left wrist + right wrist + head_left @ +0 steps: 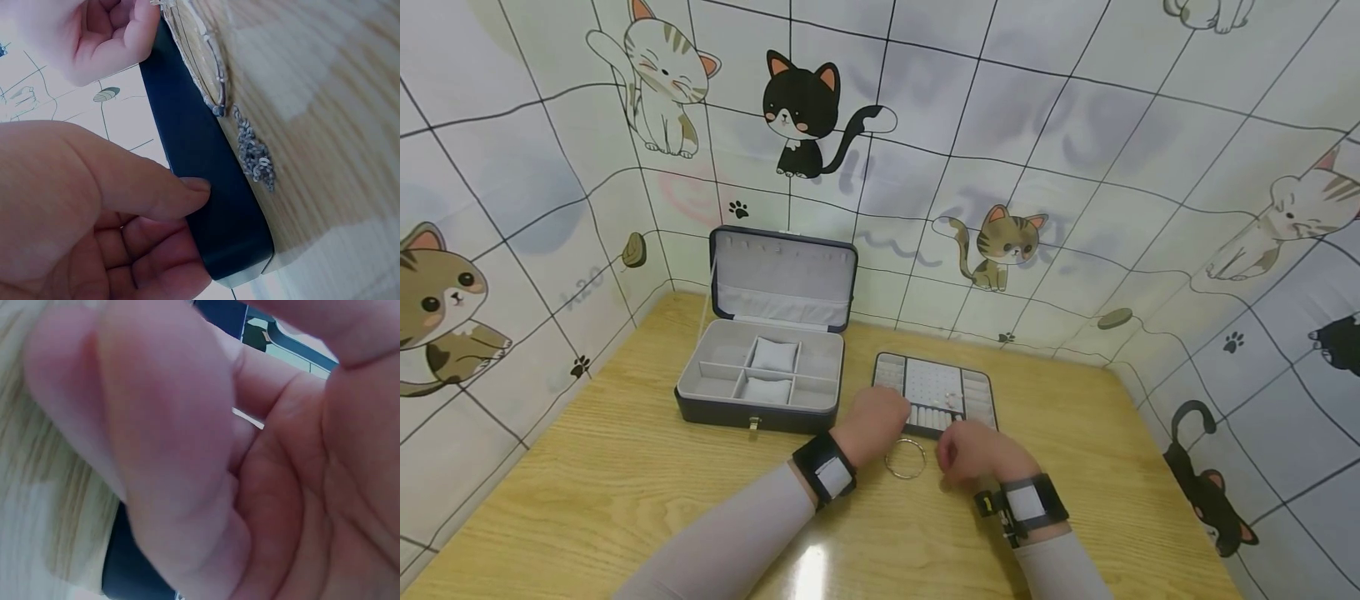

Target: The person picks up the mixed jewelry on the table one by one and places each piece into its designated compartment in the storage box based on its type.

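On the jewellery tray (928, 377), the left hand (872, 423) pinches the near wall (231, 228), seemingly for steadying it, while the right hand (977, 452), curled beside, holds maybe something, I cannot tell, and next probably needs gentle movement around the bangle (220, 81).

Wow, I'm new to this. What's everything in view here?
Table: one, light wood, underneath
Wall covering: one, white with dark grid lines, behind
Printed cats: several, black, brown and white, on the wall covering
Jewellery box: one, navy with pale lining, open, left on the table
Cushions: two, white, inside the box
Jewellery tray: one, navy-edged, pale inside, right of the box
Small jewellery pieces: too tiny to count, pale, on the tray
Bangle: one, gold-toned, in front of the tray
Chain: one bunch, silver, beside the bangle
Wrist straps: two, black with white patches, one per arm
Sleeves: two, pale, one per arm
Left grip: one, bare hand, pinching the tray's edge
Right grip: one, bare hand, at the tray's near right corner
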Demonstrator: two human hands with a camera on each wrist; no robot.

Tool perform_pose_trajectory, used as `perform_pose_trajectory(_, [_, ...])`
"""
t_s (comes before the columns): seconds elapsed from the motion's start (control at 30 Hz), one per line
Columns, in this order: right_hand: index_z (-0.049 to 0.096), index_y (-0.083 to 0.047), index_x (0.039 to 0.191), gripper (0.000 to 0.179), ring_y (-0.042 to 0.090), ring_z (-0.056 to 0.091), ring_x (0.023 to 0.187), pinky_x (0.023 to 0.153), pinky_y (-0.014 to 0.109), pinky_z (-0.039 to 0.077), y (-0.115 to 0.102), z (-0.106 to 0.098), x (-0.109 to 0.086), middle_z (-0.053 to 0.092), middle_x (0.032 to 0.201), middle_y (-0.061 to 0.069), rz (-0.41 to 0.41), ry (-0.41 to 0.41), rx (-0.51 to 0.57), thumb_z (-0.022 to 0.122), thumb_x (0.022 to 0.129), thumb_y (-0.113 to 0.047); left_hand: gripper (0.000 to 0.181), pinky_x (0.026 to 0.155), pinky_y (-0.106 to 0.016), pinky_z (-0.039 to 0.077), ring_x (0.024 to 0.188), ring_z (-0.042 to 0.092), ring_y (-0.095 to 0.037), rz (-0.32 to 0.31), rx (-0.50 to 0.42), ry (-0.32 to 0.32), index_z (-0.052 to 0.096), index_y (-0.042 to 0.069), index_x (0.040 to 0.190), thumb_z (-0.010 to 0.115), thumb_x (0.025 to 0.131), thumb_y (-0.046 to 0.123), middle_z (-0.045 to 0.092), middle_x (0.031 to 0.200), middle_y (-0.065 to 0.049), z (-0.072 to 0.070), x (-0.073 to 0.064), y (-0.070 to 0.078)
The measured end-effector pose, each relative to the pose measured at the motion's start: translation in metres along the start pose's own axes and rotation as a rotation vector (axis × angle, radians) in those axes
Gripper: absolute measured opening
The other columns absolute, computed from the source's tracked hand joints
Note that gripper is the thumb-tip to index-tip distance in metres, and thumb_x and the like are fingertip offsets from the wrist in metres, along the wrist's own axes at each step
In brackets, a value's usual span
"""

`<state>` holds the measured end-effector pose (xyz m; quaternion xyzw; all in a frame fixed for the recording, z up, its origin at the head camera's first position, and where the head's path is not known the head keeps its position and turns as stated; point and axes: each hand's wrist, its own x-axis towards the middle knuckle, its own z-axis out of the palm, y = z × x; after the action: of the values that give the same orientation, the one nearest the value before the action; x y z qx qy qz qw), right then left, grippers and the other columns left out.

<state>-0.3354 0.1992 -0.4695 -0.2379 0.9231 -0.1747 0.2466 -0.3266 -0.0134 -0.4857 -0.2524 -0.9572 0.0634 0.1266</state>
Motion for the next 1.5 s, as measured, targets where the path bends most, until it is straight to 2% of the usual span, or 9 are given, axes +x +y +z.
perform_pose_trajectory(0.37, [0.066, -0.018, 0.069, 0.024, 0.013, 0.057, 0.056, 0.057, 0.031, 0.046, 0.0004, 0.0056, -0.001, 0.063, 0.064, -0.006, -0.02, -0.007, 0.01, 0.086, 0.069, -0.006, 0.013, 0.056, -0.03, 0.053, 0.069, 0.064, -0.013, 0.011, -0.001, 0.011, 0.076, 0.019, 0.087, 0.07, 0.098, 0.017, 0.069, 0.076, 0.003, -0.0008, -0.0012, 0.0009])
perform_pose_trajectory(0.73, [0.069, -0.017, 0.069, 0.023, 0.012, 0.059, 0.055, 0.055, 0.03, 0.049, 0.0002, 0.0061, 0.0012, 0.066, 0.063, -0.005, -0.025, -0.047, 0.045, 0.087, 0.075, -0.005, 0.012, 0.057, -0.029, 0.054, 0.07, 0.063, -0.013, 0.008, -0.005, -0.001, 0.076, 0.019, 0.088, 0.07, 0.099, 0.017, 0.07, 0.078, 0.003, -0.0013, -0.0006, 0.0014])
perform_pose_trajectory(0.93, [0.07, -0.019, 0.068, 0.023, 0.012, 0.06, 0.055, 0.056, 0.03, 0.051, 0.0021, 0.0054, 0.0034, 0.067, 0.063, -0.005, -0.04, -0.047, 0.036, 0.087, 0.076, -0.005, 0.013, 0.058, -0.03, 0.054, 0.071, 0.064, -0.013, 0.011, 0.001, 0.015, 0.076, 0.018, 0.088, 0.069, 0.099, 0.017, 0.07, 0.078, 0.002, -0.0018, -0.0004, 0.0011])
perform_pose_trajectory(1.2, [0.071, -0.018, 0.066, 0.022, 0.01, 0.055, 0.055, 0.055, 0.028, 0.047, 0.0033, 0.003, 0.0042, 0.063, 0.06, -0.008, -0.054, -0.074, 0.027, 0.08, 0.079, -0.002, 0.012, 0.06, -0.031, 0.055, 0.072, 0.064, -0.014, -0.007, -0.01, -0.012, 0.077, 0.018, 0.09, 0.07, 0.099, 0.017, 0.07, 0.079, 0.002, -0.0018, 0.0011, 0.0012])
perform_pose_trajectory(1.5, [0.066, -0.02, 0.063, 0.025, 0.01, 0.054, 0.053, 0.054, 0.027, 0.044, 0.0067, 0.0042, 0.0038, 0.06, 0.058, -0.008, -0.041, -0.094, -0.035, 0.069, 0.077, 0.0, 0.013, 0.059, -0.031, 0.054, 0.071, 0.064, -0.014, -0.01, -0.015, -0.007, 0.077, 0.019, 0.089, 0.07, 0.099, 0.017, 0.07, 0.078, 0.002, -0.0003, 0.0012, 0.0013])
